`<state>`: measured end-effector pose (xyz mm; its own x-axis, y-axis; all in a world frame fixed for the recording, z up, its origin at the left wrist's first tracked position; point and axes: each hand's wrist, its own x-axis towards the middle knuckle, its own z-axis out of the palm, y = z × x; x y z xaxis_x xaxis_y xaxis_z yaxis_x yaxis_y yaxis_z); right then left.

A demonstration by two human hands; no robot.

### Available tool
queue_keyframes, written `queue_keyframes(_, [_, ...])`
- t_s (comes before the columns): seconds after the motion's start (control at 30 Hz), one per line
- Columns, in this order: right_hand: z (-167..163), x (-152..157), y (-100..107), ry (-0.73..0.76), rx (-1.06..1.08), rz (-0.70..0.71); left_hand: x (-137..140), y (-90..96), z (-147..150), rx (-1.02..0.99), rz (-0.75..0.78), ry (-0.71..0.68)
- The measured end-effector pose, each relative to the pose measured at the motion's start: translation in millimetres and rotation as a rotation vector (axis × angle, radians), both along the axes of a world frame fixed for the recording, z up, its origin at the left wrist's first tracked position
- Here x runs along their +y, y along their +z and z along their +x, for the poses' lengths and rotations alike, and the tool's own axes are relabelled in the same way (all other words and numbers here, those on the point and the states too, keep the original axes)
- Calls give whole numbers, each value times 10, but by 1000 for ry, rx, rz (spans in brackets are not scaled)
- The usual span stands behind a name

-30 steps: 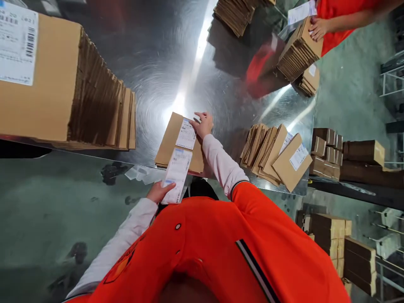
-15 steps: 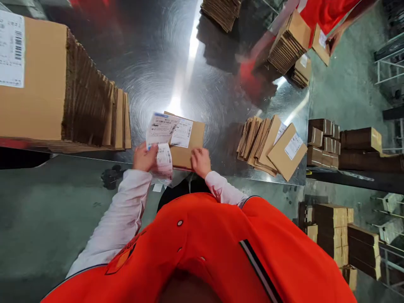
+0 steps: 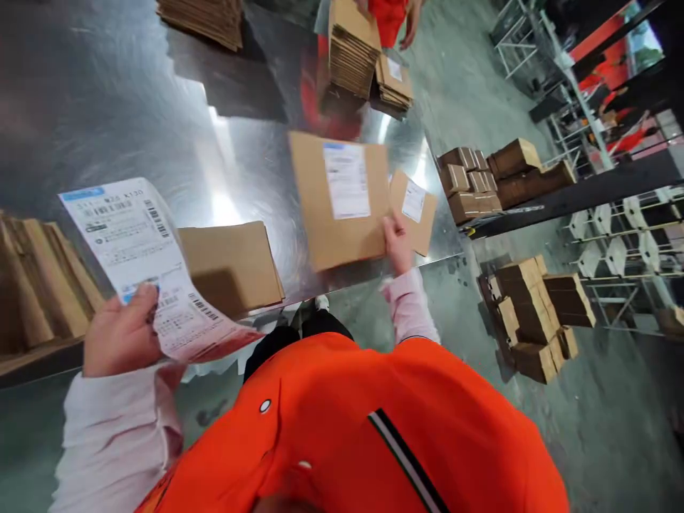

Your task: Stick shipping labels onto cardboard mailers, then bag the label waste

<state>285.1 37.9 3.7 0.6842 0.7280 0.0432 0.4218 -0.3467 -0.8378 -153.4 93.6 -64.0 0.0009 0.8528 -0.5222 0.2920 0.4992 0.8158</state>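
Observation:
My left hand [image 3: 125, 324] is closed on a strip of printed shipping labels [image 3: 144, 249], thumb on top, its lower end curling toward me. Behind that strip a plain flat cardboard piece [image 3: 238, 267] lies at the table's near edge. Out to the right, my right hand [image 3: 398, 239] grips the edge of a flat cardboard box [image 3: 315, 206] bearing a white label [image 3: 347, 182], which is slightly blurred. Just beyond those fingers is another labelled cardboard piece [image 3: 427, 224], partly covered by the held one.
The metal table [image 3: 192, 142] carries a row of cardboard [image 3: 48, 278] on the left and a flat stack [image 3: 206, 21] at the back. Another person's hand [image 3: 412, 21] shows near cardboard stacks [image 3: 353, 53] at the far right corner. Brown boxes [image 3: 470, 185] stand beyond the right edge.
The label strip has risen and moved left in my left hand. My right hand has moved right, now with a labelled cardboard piece. The view has turned rightward.

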Motion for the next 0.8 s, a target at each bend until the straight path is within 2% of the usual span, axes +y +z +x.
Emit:
queue_keyframes(0.07, [613, -99, 506, -136, -186, -107, -36, 132, 97, -108, -103, 138])
queue_keyframes(0.1, [806, -120, 686, -203, -276, -181, -64, 165, 147, -157, -143, 204])
queue_keyframes(0.17, [870, -77, 839, -293, -411, -231, -135, 166, 240, -250, -174, 281])
queue_keyframes(0.2, [731, -20, 802, -294, -441, -228, -176, 140, 284, -291, -162, 268])
queue_keyframes(0.27, [166, 121, 526, -164, -370, -210, -253, 71, 373, -383, -130, 229])
queue_keyframes(0.3, [-215, 181, 313, 11, -204, -220, -285, 39, 417, -411, -122, 208])
queue_keyframes(0.37, [-1027, 228, -162, 430, 284, -306, -322, -9, 491, -410, -134, 127])
queue_keyframes(0.4, [-1402, 205, -384, 549, 485, -310, -330, -27, 515, -392, -148, 69])
queue_keyframes(0.47, [-1982, 86, -717, 601, 707, -317, -330, -63, 526, -354, -133, 19])
queue_keyframes(0.5, [-2166, 18, -817, 615, 758, -350, -328, -88, 514, -355, -109, 51])
queue_keyframes(0.57, [-2340, -56, -894, 664, 771, -439, -336, -151, 473, -352, -59, 214])
queue_keyframes(0.63, [-2344, 10, -864, 709, 688, -467, -369, -226, 439, -328, -69, 347])
queue_keyframes(0.73, [-2277, 266, -767, 758, 391, -437, -455, -338, 453, -307, -135, 382])
queue_keyframes(0.8, [-2253, 410, -735, 841, 207, -459, -509, -416, 497, -298, -172, 399])
